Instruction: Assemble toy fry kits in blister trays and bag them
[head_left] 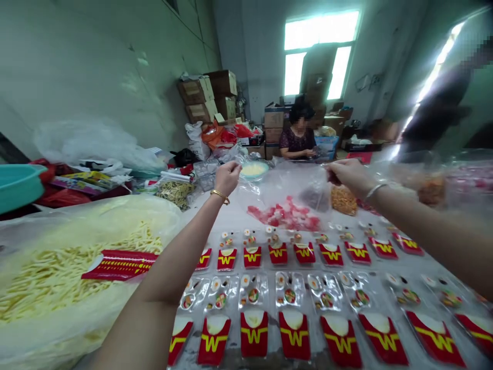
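Observation:
A large clear plastic bag (269,182) stands at the far side of the table, with pink and white pieces (287,213) at its bottom. My left hand (228,177), a gold bracelet on its wrist, is closed in a pinch at the bag's left upper edge. At the right upper edge my right hand (349,174) is also closed on the plastic; its fingertips are partly hidden. Closer to me lie rows of clear blister trays with small toy food pieces and red fry boxes (254,334) marked with a yellow W.
At left a big plastic bag (23,339) holds pale yellow fry-like sticks, with stacked red cards (119,264) on top. A bag of orange pieces (343,199) sits beyond my right wrist. A co-worker (298,136) sits across the table; another person (439,113) stands at right.

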The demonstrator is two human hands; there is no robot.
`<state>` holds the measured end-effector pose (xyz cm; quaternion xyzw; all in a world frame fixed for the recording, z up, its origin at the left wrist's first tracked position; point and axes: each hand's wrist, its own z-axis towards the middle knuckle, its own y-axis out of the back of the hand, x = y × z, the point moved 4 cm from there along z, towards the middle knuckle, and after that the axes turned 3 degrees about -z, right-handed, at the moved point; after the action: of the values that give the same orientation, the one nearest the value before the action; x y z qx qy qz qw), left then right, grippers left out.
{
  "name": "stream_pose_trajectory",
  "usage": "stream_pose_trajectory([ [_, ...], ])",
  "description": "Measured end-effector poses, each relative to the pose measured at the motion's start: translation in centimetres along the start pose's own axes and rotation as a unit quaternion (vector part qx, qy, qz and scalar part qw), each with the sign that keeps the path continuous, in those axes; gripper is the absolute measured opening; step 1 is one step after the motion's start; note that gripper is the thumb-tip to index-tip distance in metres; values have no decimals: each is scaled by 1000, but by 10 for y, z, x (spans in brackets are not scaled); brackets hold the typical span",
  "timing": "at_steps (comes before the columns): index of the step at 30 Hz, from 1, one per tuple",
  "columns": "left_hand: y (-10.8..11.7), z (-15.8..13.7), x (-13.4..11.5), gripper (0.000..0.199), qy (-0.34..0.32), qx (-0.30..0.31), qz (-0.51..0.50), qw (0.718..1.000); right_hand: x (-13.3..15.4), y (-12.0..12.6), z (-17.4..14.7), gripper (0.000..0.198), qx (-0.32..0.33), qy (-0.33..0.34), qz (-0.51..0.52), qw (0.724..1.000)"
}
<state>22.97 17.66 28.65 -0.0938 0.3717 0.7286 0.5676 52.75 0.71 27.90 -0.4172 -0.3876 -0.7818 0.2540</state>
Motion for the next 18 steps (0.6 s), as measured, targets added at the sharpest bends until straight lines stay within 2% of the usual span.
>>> stream_pose_trajectory([
  [3,16,-1,36,23,-2,-47,37,998,-16,-51,37,34,33,52,-57,996],
  [6,16,-34,76,26,22,-76,81,994,-53,-96,43,40,73,97,-131,984],
  [10,-6,-96,141,24,136,-29,115,983,-114,-147,33,42,115,96,-233,961],
  [12,-11,-118,164,22,174,-12,119,978,-131,-166,30,42,123,92,-281,947],
  [14,-7,-128,173,25,174,-28,117,977,-137,-178,31,41,118,99,-323,934],
  [18,8,-130,168,37,140,-67,128,980,-128,-185,36,39,105,108,-387,910],
])
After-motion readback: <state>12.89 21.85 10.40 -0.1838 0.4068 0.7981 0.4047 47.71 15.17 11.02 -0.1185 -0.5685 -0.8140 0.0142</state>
